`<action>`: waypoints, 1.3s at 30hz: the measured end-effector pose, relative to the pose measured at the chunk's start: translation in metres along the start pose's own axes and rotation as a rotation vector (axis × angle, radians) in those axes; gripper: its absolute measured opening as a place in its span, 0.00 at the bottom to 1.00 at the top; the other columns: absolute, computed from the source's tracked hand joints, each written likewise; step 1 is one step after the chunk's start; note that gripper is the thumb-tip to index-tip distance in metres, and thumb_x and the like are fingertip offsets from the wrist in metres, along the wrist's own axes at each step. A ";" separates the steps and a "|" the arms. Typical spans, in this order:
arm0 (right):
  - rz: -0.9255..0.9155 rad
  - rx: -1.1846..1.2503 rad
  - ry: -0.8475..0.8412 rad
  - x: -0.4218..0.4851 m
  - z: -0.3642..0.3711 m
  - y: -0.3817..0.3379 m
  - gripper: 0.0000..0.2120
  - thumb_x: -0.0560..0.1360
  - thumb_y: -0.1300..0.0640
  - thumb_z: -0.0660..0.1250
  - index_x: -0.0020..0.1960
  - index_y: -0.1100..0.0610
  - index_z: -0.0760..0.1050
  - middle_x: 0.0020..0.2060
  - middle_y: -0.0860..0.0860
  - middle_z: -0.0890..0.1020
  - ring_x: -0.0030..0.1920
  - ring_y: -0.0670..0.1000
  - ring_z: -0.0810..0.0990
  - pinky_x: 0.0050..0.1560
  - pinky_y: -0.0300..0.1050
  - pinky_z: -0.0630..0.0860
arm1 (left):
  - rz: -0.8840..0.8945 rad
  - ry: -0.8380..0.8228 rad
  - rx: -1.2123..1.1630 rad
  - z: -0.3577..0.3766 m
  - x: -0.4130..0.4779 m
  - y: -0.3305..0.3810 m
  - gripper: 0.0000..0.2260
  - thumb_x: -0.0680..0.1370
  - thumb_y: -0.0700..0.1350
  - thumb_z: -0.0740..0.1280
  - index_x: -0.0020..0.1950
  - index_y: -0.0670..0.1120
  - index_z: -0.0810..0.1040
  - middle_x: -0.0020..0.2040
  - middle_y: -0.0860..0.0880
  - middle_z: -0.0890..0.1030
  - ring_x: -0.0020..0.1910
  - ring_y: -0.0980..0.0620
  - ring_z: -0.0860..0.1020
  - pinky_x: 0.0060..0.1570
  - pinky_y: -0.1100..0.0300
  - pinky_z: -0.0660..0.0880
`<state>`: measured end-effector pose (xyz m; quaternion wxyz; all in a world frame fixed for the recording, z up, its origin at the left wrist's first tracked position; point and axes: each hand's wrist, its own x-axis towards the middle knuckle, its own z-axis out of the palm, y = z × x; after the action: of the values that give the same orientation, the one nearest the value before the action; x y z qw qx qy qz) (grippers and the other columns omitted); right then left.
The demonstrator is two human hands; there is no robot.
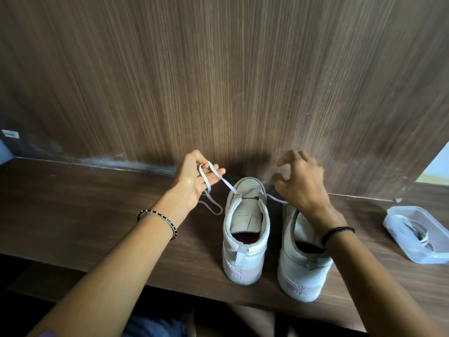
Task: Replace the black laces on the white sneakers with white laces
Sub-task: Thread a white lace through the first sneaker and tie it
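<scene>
A wood-grain back panel [218, 69] is being faced, with a dark wooden shelf [85, 203] running below it. Two white sneakers are being kept side by side on the shelf, heels toward the camera, likely so the eyelets are being reached from above: the left sneaker [245, 251] is being laced, while the right sneaker [298, 271] is being partly hidden by a forearm. A clear plastic container [398, 220] is being kept well apart on the right; laces are being held inside, colours too blurred to sort.

The left hand [194, 181] is being held up beside the toe, its fingers pinching the white lace [228, 184], with slack looped over them, probably to keep that side taut. The right hand [303, 183] is being hovered past the toe, fingers loosely curled and apart, nothing seen gripped; the lace's other end is being run under it. The lace is being threaded through the front eyelets only, so lacing is judged early.
</scene>
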<state>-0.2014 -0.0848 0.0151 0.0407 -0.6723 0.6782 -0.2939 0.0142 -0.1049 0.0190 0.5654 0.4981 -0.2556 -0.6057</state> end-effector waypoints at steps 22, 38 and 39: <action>-0.071 -0.005 -0.406 -0.001 -0.001 0.010 0.17 0.72 0.61 0.68 0.27 0.56 0.67 0.28 0.53 0.70 0.29 0.50 0.71 0.30 0.38 0.66 | 0.287 -0.253 1.406 -0.023 0.009 -0.010 0.16 0.75 0.34 0.68 0.36 0.55 0.85 0.39 0.51 0.85 0.47 0.50 0.82 0.42 0.60 0.72; -0.272 0.056 -0.367 -0.001 0.013 0.020 0.12 0.70 0.65 0.73 0.50 0.53 0.84 0.42 0.48 0.86 0.46 0.49 0.85 0.51 0.50 0.83 | 0.319 -0.357 1.226 -0.017 0.012 -0.027 0.03 0.76 0.53 0.75 0.47 0.55 0.86 0.44 0.56 0.87 0.50 0.59 0.82 0.55 0.60 0.75; -0.277 0.047 -0.359 -0.002 0.013 0.020 0.11 0.70 0.64 0.73 0.49 0.52 0.83 0.41 0.48 0.86 0.45 0.51 0.85 0.49 0.52 0.83 | 0.313 -0.352 1.226 -0.017 0.013 -0.028 0.03 0.76 0.52 0.75 0.47 0.55 0.86 0.45 0.56 0.87 0.51 0.59 0.82 0.57 0.58 0.76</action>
<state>-0.2132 -0.0892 -0.0055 0.1356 -0.7994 0.5543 -0.1878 0.0188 -0.1062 -0.0155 0.2102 0.5805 -0.7125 -0.3334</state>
